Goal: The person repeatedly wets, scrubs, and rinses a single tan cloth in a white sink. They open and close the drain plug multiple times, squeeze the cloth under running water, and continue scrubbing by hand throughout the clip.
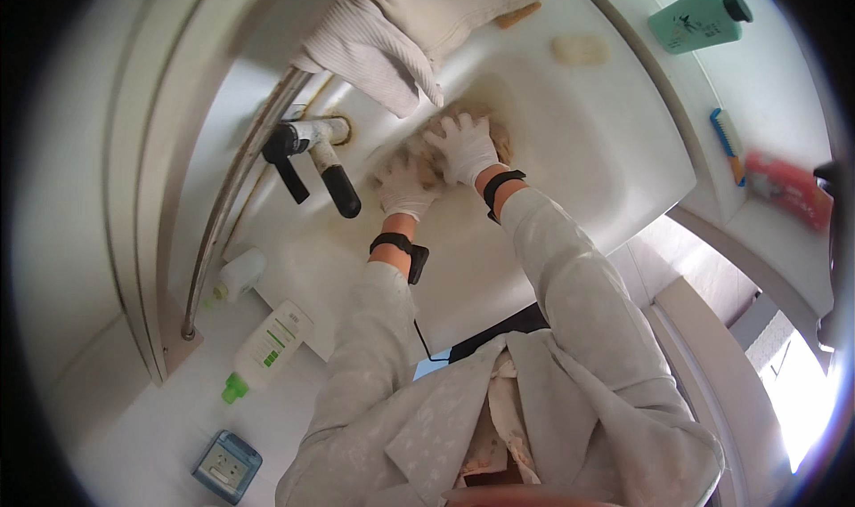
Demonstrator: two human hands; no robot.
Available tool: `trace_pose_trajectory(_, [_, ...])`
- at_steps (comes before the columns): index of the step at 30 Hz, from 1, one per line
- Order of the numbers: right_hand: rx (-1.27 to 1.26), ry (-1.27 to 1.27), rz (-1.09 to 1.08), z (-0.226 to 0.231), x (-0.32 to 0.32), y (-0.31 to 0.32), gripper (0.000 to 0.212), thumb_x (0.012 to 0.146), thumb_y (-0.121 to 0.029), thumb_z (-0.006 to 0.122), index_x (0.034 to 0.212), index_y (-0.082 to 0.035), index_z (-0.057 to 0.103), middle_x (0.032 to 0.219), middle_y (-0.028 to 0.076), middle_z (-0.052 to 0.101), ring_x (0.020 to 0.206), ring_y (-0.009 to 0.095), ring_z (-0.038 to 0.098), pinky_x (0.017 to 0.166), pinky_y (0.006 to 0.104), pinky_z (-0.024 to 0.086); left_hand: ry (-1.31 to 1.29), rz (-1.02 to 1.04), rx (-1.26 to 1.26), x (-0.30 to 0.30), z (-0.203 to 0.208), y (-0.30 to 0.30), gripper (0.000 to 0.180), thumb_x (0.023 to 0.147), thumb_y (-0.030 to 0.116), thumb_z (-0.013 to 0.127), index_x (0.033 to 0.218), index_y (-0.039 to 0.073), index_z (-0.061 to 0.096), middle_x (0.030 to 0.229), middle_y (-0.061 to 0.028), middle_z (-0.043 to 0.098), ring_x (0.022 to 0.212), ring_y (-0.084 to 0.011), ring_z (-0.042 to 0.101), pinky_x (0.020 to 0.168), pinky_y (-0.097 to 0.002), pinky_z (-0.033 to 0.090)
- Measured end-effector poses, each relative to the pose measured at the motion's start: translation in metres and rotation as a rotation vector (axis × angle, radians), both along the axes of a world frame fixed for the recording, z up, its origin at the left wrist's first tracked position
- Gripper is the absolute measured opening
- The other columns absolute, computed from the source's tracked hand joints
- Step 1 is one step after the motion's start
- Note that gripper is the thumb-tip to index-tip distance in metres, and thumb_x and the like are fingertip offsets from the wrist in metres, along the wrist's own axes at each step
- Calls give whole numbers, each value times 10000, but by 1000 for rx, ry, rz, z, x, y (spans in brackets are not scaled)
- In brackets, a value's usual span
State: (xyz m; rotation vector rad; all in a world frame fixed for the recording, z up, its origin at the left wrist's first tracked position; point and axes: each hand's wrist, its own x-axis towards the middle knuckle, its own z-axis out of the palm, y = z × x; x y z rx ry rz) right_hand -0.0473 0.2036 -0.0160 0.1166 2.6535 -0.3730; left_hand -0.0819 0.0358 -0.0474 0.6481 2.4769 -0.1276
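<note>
Both my hands wear thin white gloves and are down in a white basin (614, 151) with murky, brownish water. Under them lies a bunched wet cloth (500, 137), greyish brown and partly submerged. My right hand (465, 146) presses into the cloth, its fingers parted and curled over the folds. Just to its left and nearer me, my left hand (407, 186) bears on the same bundle, fingertips partly lost in the water. A black strap circles each wrist.
A tap (325, 164) with a black spout juts in at the left. Beige fabric (383, 40) hangs from a metal rail above the basin. Bottles (272, 342) stand at lower left. At right a ledge holds a green bottle (699, 22), a brush (728, 142) and a red tube (788, 186).
</note>
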Motion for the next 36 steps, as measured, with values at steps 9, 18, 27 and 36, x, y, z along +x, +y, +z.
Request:
trace_pose_trajectory(9, [-260, 76, -634, 1, 40, -24, 806, 776, -354, 744, 1470, -379, 336, 1553, 50, 228, 1336, 448, 312, 981, 525, 443, -268, 871, 679, 47, -16, -30, 854, 870, 499, 625, 1529, 123, 233, 1462, -201, 414, 1334, -346, 424, 1104, -424, 343])
trace_pose_trajectory(18, [-1032, -6, -458, 56, 60, -58, 356, 849, -381, 656, 1136, -172, 632, 1053, 106, 688, 995, 285, 651, 879, 364, 505, -1260, 1458, 1461, 29, 3, -42, 558, 934, 548, 545, 1217, 69, 589, 1124, -94, 636, 1031, -259, 621, 883, -410, 530])
trace_pose_trajectory(27, [-487, 151, -267, 48, 64, -5, 280, 864, -364, 617, 884, -88, 663, 913, 120, 672, 909, 351, 623, 780, 444, 499, -787, 1298, 1113, 86, 51, -66, 434, 899, 168, 683, 1282, 25, 538, 1179, -111, 617, 1045, -226, 612, 951, -344, 494])
trace_pose_trajectory(36, [39, -14, -80, 44, 83, 22, 649, 846, -449, 662, 1420, -229, 455, 1564, 68, 210, 1444, 410, 162, 999, 720, 323, 62, 88, 254, 90, 43, -83, 774, 772, 353, 760, 1444, 225, 399, 1498, -129, 299, 1296, -403, 348, 1083, -573, 282])
